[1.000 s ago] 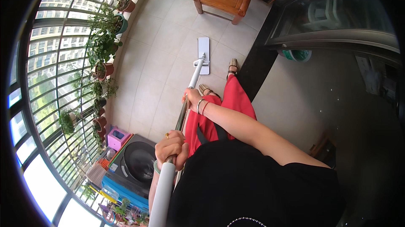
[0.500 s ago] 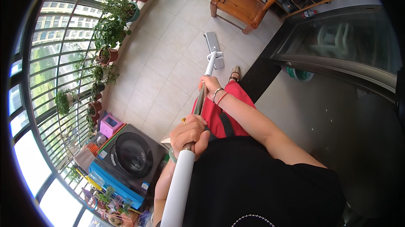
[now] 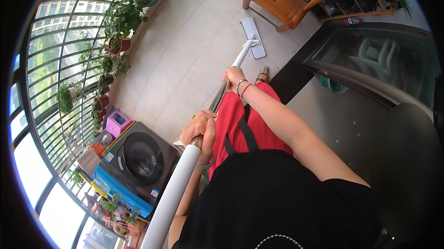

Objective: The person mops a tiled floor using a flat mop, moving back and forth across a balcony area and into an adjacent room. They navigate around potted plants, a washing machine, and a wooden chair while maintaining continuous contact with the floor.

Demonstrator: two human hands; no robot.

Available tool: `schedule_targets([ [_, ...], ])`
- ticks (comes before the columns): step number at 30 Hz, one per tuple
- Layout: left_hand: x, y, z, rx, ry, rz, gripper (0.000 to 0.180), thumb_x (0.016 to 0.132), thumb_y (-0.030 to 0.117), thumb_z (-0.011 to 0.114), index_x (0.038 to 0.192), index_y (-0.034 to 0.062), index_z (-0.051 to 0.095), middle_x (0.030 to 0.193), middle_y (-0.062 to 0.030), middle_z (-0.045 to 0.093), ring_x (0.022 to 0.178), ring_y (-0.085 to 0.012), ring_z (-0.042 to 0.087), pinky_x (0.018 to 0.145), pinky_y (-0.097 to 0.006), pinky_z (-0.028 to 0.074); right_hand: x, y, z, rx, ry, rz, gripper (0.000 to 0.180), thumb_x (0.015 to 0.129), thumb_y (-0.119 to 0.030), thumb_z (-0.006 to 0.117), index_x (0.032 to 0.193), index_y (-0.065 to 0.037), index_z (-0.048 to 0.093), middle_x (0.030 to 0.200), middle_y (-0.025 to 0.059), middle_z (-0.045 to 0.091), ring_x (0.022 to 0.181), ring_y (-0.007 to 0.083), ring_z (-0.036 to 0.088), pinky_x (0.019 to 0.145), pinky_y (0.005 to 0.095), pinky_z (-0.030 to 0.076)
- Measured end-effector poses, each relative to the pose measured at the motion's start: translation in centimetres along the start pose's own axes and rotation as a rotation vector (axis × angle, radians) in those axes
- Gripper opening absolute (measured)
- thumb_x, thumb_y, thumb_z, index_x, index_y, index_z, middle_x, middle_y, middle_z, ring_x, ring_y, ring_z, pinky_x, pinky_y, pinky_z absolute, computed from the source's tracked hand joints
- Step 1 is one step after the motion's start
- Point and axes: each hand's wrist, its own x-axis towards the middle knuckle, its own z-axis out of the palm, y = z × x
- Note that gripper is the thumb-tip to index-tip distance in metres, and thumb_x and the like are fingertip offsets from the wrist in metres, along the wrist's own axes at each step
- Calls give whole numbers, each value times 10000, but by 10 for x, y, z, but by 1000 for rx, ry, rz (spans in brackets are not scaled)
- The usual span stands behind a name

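Step in hand, by judgement: a mopping stroke across the tiled balcony floor point(image 3: 194, 50), mop pushed out ahead of the body.

Left hand point(image 3: 200, 131) — fingers wrapped fully round the mop handle point(image 3: 175, 193) at its thick white near section, close against the black top; grip closed, no gap showing. Right hand point(image 3: 234, 77) — further along the same handle, fingers curled shut round the thinner shaft, bracelets at the wrist, arm nearly straight.

Flat mop point(image 3: 254, 36) — pale rectangular head lying flat on the tiles toward the far edge of the floor, just beside the legs of a wooden bench point(image 3: 282, 4), apparently short of touching; cannot tell for certain. Handle running from the head back past red trousers and a sandalled foot point(image 3: 263, 74).

Surroundings noted: row of potted plants point(image 3: 122, 18) along the railed window edge of the floor; front-loading washing machine point(image 3: 138, 156) at the near left corner with a pink box point(image 3: 118, 122) beside it; sliding glass door point(image 3: 370, 68) and its dark threshold along the right edge.

Next move, by judgement: draw the head back toward the feet or swing it sideways over unwiped tiles — both grips kept closed, head kept flat, care taken not to knock the bench legs or catch the door threshold.
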Motion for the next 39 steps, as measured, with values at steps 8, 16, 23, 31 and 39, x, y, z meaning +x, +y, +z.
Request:
schedule_targets([
  [8,-49,30,-61,178,234,46,230,895,-35,495,677,38,479,597,-37,483,597,-137,443,754,-391,462,-58,63,110,-263,-209,167,181,890,-99,418,1022,12,473,802,129,620,633,243,685,454,394,567],
  [16,-32,35,-36,154,117,149,258,840,-14,570,629,37,432,595,-41,477,570,-174,473,695,-410,499,-60,49,78,-212,-256,131,152,837,-130,545,922,-6,528,726,90,634,575,188,665,434,340,537],
  [23,1,12,12,-37,27,116,295,842,-47,571,616,44,405,582,-36,456,556,-179,469,694,-403,497,-33,-15,-15,-142,-107,53,127,842,-115,501,843,11,486,670,172,609,430,188,518,320,299,326],
  [31,-7,-31,63,-125,-31,114,341,824,-122,566,585,45,389,570,-39,455,527,-168,458,705,-364,505,-7,-41,-89,-225,83,15,86,846,-111,514,844,-46,460,588,75,521,413,171,485,328,307,268],
  [39,-54,-12,-25,-51,69,-60,306,917,-51,473,640,59,406,634,-32,472,632,-141,467,816,-409,468,-13,50,-12,-260,-7,-6,155,867,-103,407,900,22,492,703,188,641,416,227,525,313,315,286],
])
